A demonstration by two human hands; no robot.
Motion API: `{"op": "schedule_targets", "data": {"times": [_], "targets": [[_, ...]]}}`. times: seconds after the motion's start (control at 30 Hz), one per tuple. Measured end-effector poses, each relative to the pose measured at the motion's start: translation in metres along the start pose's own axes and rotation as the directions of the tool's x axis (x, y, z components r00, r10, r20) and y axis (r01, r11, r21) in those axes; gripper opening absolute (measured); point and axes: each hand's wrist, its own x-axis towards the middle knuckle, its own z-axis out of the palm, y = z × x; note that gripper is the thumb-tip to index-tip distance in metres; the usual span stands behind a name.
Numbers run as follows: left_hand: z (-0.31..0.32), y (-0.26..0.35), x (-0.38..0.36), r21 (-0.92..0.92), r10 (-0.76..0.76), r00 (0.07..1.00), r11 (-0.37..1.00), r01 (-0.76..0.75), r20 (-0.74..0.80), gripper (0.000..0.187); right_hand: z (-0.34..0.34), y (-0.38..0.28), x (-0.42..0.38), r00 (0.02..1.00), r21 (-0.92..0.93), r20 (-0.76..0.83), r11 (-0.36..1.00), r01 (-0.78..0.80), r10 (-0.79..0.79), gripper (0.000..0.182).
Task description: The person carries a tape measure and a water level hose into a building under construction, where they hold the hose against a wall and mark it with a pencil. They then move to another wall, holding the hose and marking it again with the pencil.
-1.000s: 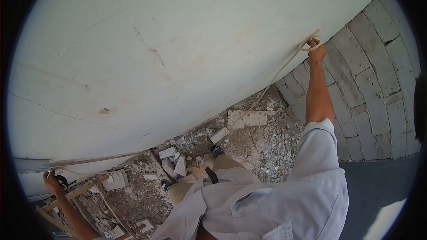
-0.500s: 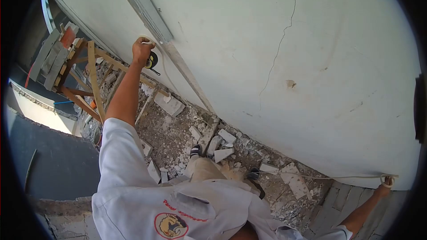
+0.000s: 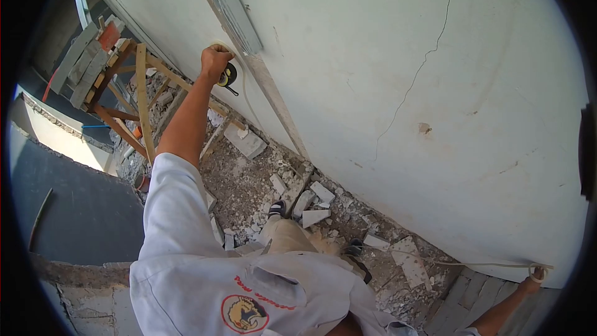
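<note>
My left hand [image 3: 216,61] is raised to the white wall [image 3: 348,74], fingers closed around a thin pale hose [image 3: 247,94] beside a metal channel. A black-and-yellow tape measure [image 3: 229,75] hangs at that same hand, its dark strap dangling; how the fingers grip it is hidden. From there the hose droops down along the wall. Far to the right, low on the wall, my right hand [image 3: 532,281] is closed on a looped part of the hose [image 3: 540,267]. A straight run of it stretches left from this hand, above the rubble.
Broken blocks [image 3: 316,216] and rubble [image 3: 239,180] cover the ground around my feet. A wooden trestle [image 3: 142,93] with grey boards stands on the left. The metal channel [image 3: 233,9] runs up the wall. Grey planks [image 3: 482,302] lie at lower right.
The view has turned slightly, so the wall and trestle sit further right. Both hands stay at about the same spots on the wall, still holding the hose.
</note>
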Motion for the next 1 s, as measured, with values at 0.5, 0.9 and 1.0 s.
{"op": "schedule_targets", "data": {"times": [0.5,0.9,1.0], "targets": [[0.008,-0.015,0.000,0.044,0.040,0.999,0.998,-0.040,0.011,0.012,0.010,0.022,0.007,0.998,0.112,-0.048,0.993,0.040,-0.035,0.061],[0.009,-0.015,-0.007,0.057,0.078,0.997,0.995,-0.079,0.029,0.011,0.022,0.010,-0.015,0.996,0.055,-0.079,0.997,0.046,-0.041,0.052],[0.010,-0.021,-0.004,0.050,0.057,0.997,0.997,-0.060,0.046,0.011,0.026,0.007,-0.023,0.996,0.077,-0.086,0.996,0.041,-0.035,0.049]]}}
